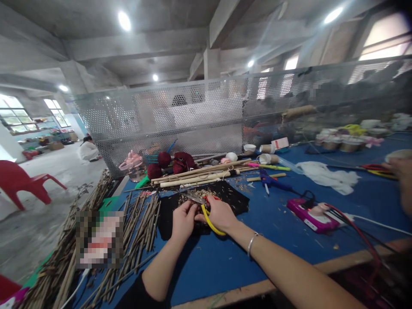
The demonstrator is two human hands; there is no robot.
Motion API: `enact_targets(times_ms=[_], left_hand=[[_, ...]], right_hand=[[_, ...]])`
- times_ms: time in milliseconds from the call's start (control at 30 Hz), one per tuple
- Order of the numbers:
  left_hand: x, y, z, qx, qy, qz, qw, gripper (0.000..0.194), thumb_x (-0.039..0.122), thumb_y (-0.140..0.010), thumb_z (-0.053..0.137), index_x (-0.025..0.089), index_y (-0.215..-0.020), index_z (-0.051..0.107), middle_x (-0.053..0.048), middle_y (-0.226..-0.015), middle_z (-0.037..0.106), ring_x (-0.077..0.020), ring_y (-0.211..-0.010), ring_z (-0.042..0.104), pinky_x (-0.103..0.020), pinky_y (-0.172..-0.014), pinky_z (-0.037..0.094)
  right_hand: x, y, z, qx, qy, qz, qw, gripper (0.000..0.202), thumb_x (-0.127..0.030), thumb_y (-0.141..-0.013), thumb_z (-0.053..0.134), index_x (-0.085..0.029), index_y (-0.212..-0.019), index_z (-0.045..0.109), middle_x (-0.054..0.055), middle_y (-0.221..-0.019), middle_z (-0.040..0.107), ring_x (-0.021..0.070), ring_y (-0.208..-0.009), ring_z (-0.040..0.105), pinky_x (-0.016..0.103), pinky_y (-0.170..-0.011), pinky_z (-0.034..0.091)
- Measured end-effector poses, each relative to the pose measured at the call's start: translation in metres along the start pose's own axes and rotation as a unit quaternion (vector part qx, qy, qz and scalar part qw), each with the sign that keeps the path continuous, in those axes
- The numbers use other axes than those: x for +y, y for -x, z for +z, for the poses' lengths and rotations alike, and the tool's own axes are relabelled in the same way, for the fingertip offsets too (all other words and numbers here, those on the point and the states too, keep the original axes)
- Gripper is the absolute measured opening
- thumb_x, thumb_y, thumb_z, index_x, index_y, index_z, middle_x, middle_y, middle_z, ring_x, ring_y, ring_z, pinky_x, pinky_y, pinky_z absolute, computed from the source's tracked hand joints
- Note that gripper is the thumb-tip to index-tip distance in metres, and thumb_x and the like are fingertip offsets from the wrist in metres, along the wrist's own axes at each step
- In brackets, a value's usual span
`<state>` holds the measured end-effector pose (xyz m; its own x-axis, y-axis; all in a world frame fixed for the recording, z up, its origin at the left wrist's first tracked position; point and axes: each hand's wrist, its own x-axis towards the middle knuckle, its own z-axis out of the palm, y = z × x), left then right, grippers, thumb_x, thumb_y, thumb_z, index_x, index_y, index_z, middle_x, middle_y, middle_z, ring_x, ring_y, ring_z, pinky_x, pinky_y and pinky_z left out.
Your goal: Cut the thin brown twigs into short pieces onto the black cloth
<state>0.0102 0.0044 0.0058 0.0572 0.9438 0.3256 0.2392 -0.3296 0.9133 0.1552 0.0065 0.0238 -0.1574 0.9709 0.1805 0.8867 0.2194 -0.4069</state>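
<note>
My right hand (220,213) is wrapped around a pair of scissors with a curved yellow handle (211,222) and a bit of red showing. Their metal blades (193,196) point left, over a heap of small plant clippings (206,191). Close beside the blades, the fingers of my left hand (184,219) are pinched together; whatever they hold is hidden. Under both hands lies a dark cloth (234,198) scattered with clippings. Just left of it, cut thin brown sticks (149,221) lie side by side.
A blue glue gun (273,182) and a purple power strip (312,216) with cables lie to the right. Wooden rods (196,176) and dark red yarn balls (165,159) sit behind, before a perforated metal screen (167,116). Another person's hand (405,180) shows at far right.
</note>
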Motion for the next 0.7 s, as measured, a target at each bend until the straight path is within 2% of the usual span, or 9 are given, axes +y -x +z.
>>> enact_targets(times_ms=[333,567,700], left_hand=[[-0.004,-0.001,-0.003,0.002,-0.001,0.014,1.0,0.026,0.033,-0.076,0.049,0.015,-0.085,0.066,-0.003,-0.07,0.064,-0.0153,-0.065,0.056,-0.023,-0.061,0.042],[-0.005,-0.001,-0.002,-0.025,0.096,-0.059,0.993,0.032,0.038,-0.074,0.051,0.014,-0.092,0.063,0.0,-0.062,0.058,-0.0063,-0.041,0.041,-0.016,-0.036,0.032],[-0.006,-0.002,-0.002,-0.016,0.128,-0.086,0.988,0.033,0.039,-0.073,0.052,0.016,-0.096,0.062,-0.002,-0.07,0.062,-0.008,-0.048,0.049,-0.015,-0.036,0.036]], right_hand=[[0.007,-0.003,0.011,0.011,0.032,0.016,0.999,0.057,-0.068,-0.063,0.052,-0.018,-0.091,0.05,0.008,-0.083,0.064,0.0226,-0.078,0.061,0.028,-0.062,0.037],[0.007,-0.002,0.011,0.013,0.049,0.006,0.999,0.049,-0.066,-0.073,0.041,-0.02,-0.083,0.052,0.006,-0.078,0.064,0.0212,-0.074,0.061,0.026,-0.058,0.035],[0.008,-0.002,0.011,0.036,0.07,-0.01,0.997,0.05,-0.066,-0.072,0.043,-0.019,-0.087,0.051,0.006,-0.08,0.064,0.0224,-0.076,0.061,0.027,-0.06,0.035]])
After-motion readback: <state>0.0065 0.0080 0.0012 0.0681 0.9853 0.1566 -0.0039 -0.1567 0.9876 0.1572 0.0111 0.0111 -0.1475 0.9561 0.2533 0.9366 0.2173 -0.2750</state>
